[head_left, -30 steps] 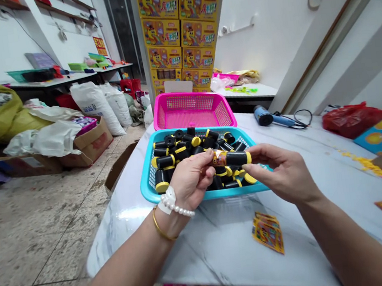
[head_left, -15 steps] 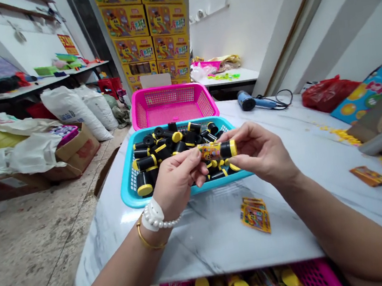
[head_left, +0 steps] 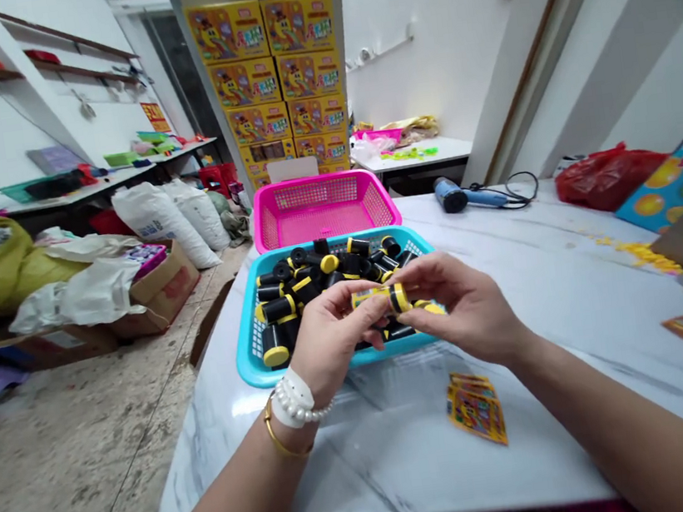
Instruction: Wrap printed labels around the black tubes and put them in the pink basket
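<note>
Left hand (head_left: 336,325) and right hand (head_left: 472,303) meet above the blue basket (head_left: 247,362), fingers narrow and closed on one small tube (head_left: 393,300); the left one pinches the end with the yellow wrapper (head_left: 368,295), and the right one holds the end with the yellow cap (head_left: 401,297), maybe so the tube lies level between them; lots of black tubes (head_left: 274,309) with yellow lids (head_left: 275,356) lie in a heap in the basket, likely put right under the hands to be easy to reach; a small pile of bright wrappers (head_left: 476,409) lies on the near part of the white table (head_left: 381,461), perhaps close by for the same reason; a pink basket (head_left: 325,198) sits just behind the blue one, on the far side
</note>
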`<state>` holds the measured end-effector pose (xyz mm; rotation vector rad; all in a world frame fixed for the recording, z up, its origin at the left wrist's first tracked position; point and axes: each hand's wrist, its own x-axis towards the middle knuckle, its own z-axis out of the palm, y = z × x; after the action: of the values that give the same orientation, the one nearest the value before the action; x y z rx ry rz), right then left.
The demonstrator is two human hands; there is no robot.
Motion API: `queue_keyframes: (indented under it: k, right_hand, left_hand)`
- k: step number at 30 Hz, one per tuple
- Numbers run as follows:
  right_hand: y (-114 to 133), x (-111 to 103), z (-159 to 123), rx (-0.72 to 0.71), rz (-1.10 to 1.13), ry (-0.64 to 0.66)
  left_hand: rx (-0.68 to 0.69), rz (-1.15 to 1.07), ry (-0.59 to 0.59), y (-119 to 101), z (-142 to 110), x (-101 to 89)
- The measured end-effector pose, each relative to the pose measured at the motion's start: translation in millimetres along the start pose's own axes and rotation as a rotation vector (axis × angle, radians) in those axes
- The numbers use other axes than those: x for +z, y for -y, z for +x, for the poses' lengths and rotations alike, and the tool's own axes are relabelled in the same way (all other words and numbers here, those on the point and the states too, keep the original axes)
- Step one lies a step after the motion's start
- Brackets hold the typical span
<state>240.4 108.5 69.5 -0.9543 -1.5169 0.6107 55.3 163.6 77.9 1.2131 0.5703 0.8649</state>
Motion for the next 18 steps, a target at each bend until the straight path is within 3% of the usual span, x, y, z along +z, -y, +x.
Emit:
queue_keyframes:
  k: [7,15,18]
  right_hand:
    - [1.2,0.3,-0.5,-0.237,-0.299,0.055]
    - [-8.0,-5.6,-2.3,-0.325,-0.385,-0.008]
    - [-8.2,-3.9,-4.2,-0.340,-0.395,-0.018]
  left_hand:
    - [-0.015,0.129,0.009,0.8,-1.5,1.3]
    - [-0.093,0.052,0.135,-6.3,0.5,-9.4]
    - [-0.047,0.123,0.131,-5.3,1.3,-9.6]
